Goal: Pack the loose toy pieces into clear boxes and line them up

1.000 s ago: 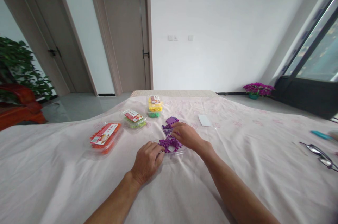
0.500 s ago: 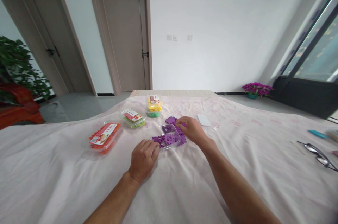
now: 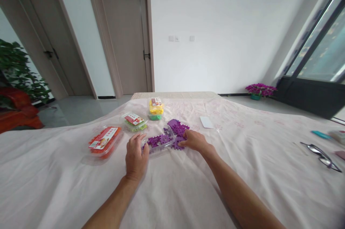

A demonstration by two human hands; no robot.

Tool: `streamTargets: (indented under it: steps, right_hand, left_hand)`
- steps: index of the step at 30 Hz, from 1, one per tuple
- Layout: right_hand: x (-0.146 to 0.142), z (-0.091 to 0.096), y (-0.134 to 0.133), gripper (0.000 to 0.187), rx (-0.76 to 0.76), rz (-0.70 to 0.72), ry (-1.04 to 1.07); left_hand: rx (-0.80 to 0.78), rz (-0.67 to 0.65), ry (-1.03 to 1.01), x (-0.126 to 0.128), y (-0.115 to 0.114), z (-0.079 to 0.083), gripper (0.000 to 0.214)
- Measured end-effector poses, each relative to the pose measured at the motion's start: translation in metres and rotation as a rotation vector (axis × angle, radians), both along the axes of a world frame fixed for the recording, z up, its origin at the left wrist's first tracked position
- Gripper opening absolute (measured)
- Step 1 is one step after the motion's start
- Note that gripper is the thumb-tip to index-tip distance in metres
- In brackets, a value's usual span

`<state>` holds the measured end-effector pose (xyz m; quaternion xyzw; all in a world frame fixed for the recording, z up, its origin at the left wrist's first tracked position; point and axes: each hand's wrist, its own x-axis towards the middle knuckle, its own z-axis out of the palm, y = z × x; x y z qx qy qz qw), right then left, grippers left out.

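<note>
A clear plastic box (image 3: pixel 161 149) with purple toothed plastic pieces (image 3: pixel 157 140) in it lies before me. My left hand (image 3: pixel 137 151) holds the box by its left end, fingers behind and thumb along the near side. Just right of the box, more purple pieces (image 3: pixel 176 127) lie loose on the cloth. My right hand (image 3: pixel 194 140) pinches the edge of a purple toothed piece (image 3: pixel 178 143) at the near side of that pile. Its fingertips are partly hidden.
Lidded boxes of red pieces (image 3: pixel 105 142) and light green pieces (image 3: pixel 134 122) stand to the left. Yellow pieces (image 3: pixel 156 106) sit boxed above a green one behind. A white card (image 3: pixel 206 122) lies right of the pile; glasses (image 3: pixel 320 155) rest far right.
The box has moved left with my left hand, away from the loose purple pieces. My right hand has come down nearer to me, onto a piece at the pile's near edge.
</note>
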<state>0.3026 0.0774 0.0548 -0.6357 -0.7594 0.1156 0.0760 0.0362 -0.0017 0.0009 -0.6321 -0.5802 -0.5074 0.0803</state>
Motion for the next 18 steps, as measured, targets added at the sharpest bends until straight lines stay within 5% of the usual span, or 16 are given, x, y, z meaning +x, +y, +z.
streamTargets:
  steps: [9, 14, 18]
  right_hand:
    - [0.007, -0.016, 0.014, 0.022, 0.01, 0.068, 0.378]
    - [0.018, -0.033, 0.032, 0.035, 0.152, -0.085, 0.634]
    - [0.021, -0.039, 0.037, 0.038, 0.136, -0.14, 0.519]
  left_hand:
    - [-0.261, -0.002, -0.573, -0.014, 0.015, -0.02, 0.052]
    - [-0.332, -0.061, -0.62, -0.012, 0.014, -0.018, 0.052]
    - [-0.365, -0.061, -0.593, -0.011, 0.013, -0.017, 0.05]
